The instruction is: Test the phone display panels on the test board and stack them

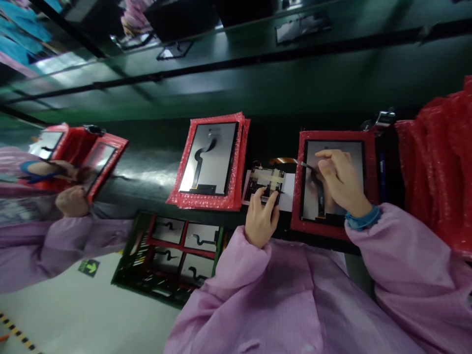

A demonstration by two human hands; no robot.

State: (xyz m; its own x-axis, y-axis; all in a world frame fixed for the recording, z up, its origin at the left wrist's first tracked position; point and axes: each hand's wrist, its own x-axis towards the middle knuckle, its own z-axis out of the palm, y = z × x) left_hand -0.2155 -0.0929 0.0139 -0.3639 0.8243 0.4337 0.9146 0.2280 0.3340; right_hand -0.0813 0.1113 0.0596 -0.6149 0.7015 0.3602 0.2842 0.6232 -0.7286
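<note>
A small circuit board (pixel 262 180) with strips of pale tape lies between two red bubble-wrap stacks. My left hand (pixel 261 219) rests on its near edge, fingers spread, touching it from above without grasping. To the right, a display panel (pixel 309 191) lies back side up on a red bubble-wrap sleeve (pixel 298 206). A flex cable (pixel 320 194) runs up the panel, and its orange end reaches left towards the board. My right hand (pixel 341 184), with a blue wristband, hovers over the panel. Its thumb and forefinger are bent but apart, with nothing visible between them.
Another display panel (pixel 217 157) lies on a red sleeve stack at left. More red sleeves (pixel 435 172) pile up at far right beside a blue pen (pixel 382 174). A green crate (pixel 129 255) holds several panels below. A co-worker's hands (pixel 72 199) handle a panel at left.
</note>
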